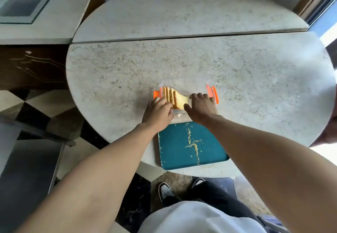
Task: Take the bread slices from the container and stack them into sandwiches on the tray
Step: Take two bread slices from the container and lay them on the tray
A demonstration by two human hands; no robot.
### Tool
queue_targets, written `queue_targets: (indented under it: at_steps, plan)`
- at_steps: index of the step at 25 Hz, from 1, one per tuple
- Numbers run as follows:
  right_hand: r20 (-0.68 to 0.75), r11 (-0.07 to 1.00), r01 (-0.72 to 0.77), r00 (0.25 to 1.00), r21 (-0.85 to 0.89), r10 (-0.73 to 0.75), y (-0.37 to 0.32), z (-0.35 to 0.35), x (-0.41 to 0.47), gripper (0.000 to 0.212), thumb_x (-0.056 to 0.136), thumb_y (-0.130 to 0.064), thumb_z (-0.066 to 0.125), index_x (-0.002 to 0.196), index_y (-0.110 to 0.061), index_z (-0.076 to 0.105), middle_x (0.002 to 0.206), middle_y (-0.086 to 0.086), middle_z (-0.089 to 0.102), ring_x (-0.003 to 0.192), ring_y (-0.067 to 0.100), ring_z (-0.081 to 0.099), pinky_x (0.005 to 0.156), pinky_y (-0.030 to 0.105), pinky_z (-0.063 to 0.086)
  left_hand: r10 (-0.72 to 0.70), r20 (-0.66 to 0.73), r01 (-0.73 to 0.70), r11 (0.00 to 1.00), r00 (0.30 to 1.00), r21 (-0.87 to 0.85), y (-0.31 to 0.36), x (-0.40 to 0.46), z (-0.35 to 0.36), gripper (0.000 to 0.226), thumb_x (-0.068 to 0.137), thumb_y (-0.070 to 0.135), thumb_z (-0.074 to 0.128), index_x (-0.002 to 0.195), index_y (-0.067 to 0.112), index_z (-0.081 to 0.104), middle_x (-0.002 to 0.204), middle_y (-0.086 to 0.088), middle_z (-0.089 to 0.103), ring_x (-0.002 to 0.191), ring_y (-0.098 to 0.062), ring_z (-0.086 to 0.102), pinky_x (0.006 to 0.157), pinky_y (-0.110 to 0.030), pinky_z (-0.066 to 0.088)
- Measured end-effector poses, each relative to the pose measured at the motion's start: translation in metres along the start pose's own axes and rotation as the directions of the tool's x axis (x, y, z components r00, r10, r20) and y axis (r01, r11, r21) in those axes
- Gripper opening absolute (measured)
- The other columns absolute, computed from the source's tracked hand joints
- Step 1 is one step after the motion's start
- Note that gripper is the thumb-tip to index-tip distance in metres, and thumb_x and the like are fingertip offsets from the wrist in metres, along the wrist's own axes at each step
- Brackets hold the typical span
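Observation:
A clear plastic container (179, 114) with orange latches stands on the round marble table, just beyond the tray. Several bread slices (173, 97) stand on edge in its left half; the rightmost one leans to the right. My left hand (158, 109) rests on the container's near left corner, fingers curled over the rim beside the slices. My right hand (201, 107) reaches into the container's right half with fingers spread, thumb and forefinger at the edge of the leaning slice. The teal tray (209, 152) lies at the table's near edge and carries only crumbs.
The marble table (237, 72) is round, with a seam across its far half. A counter with a framed panel (23, 2) stands at the far left. A dark chair (32, 159) sits low on the left. My shoes (166, 190) show under the table's edge.

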State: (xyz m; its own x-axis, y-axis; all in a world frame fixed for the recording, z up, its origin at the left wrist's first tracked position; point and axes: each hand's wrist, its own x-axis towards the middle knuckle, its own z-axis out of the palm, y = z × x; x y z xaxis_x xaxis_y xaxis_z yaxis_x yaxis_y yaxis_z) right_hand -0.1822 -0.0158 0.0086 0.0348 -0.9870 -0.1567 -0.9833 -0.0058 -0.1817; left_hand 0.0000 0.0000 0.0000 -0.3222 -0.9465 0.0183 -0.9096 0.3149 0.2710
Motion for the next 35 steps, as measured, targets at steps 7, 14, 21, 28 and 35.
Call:
queue_targets:
  at_steps: [7, 14, 21, 28, 35]
  plan:
    - [0.177, 0.96, -0.063, 0.984, 0.273, 0.014, 0.009, 0.014, 0.044, 0.046, 0.094, -0.042, 0.053, 0.132, -0.015, 0.051, 0.129, 0.011, 0.06, 0.115, 0.03, 0.058, 0.088, 0.043, 0.051, 0.019, -0.011, -0.019, 0.999, 1.0, -0.032, 0.0, 0.047, -0.005, 0.022, 0.09, 0.012, 0.057, 0.102, 0.008, 0.075, 0.108, -0.009, 0.071, 0.11, -0.032, 0.055, 0.093, -0.044, 0.04]
    - [0.415, 0.954, -0.103, 0.91, 0.28, -0.024, 0.005, 0.035, 0.085, 0.09, 0.072, -0.073, 0.068, 0.133, -0.011, 0.047, 0.126, 0.015, 0.06, 0.109, 0.034, 0.06, 0.086, 0.043, 0.053, -0.019, 0.276, -0.058, 0.962, 0.961, 0.267, 0.01, 0.077, -0.002, 0.021, 0.09, 0.017, 0.058, 0.109, 0.018, 0.068, 0.116, -0.002, 0.066, 0.119, -0.028, 0.049, 0.098, -0.044, 0.03]
    - [0.475, 0.951, -0.128, 0.879, 0.28, -0.022, -0.002, 0.043, 0.095, 0.093, 0.075, -0.057, 0.077, 0.141, -0.006, 0.035, 0.135, 0.018, 0.054, 0.117, 0.035, 0.058, 0.082, 0.039, 0.048, -0.061, 0.293, -0.032, 0.953, 0.954, 0.301, 0.007, 0.09, 0.001, 0.024, 0.089, 0.018, 0.061, 0.112, 0.022, 0.064, 0.119, -0.002, 0.064, 0.121, -0.027, 0.049, 0.098, -0.044, 0.03]
    - [0.412, 0.956, -0.132, 0.911, 0.262, 0.013, 0.02, 0.03, 0.094, 0.056, 0.089, -0.04, 0.063, 0.131, -0.008, 0.043, 0.125, 0.017, 0.059, 0.11, 0.035, 0.061, 0.079, 0.041, 0.051, 0.028, 0.233, -0.083, 0.97, 0.972, 0.23, -0.002, 0.097, 0.011, 0.022, 0.088, 0.024, 0.06, 0.109, 0.023, 0.066, 0.111, -0.001, 0.066, 0.113, -0.026, 0.053, 0.093, -0.045, 0.031]
    - [0.22, 0.982, -0.062, 0.975, 0.176, 0.022, 0.025, 0.027, 0.094, 0.025, 0.094, -0.024, 0.054, 0.113, -0.009, 0.049, 0.107, 0.015, 0.065, 0.096, 0.036, 0.064, 0.062, 0.037, 0.038, 0.158, 0.081, -0.171, 0.966, 0.984, 0.195, 0.004, 0.119, 0.018, 0.023, 0.094, 0.034, 0.058, 0.107, 0.019, 0.07, 0.108, -0.005, 0.057, 0.108, -0.027, 0.049, 0.087, -0.042, 0.038]
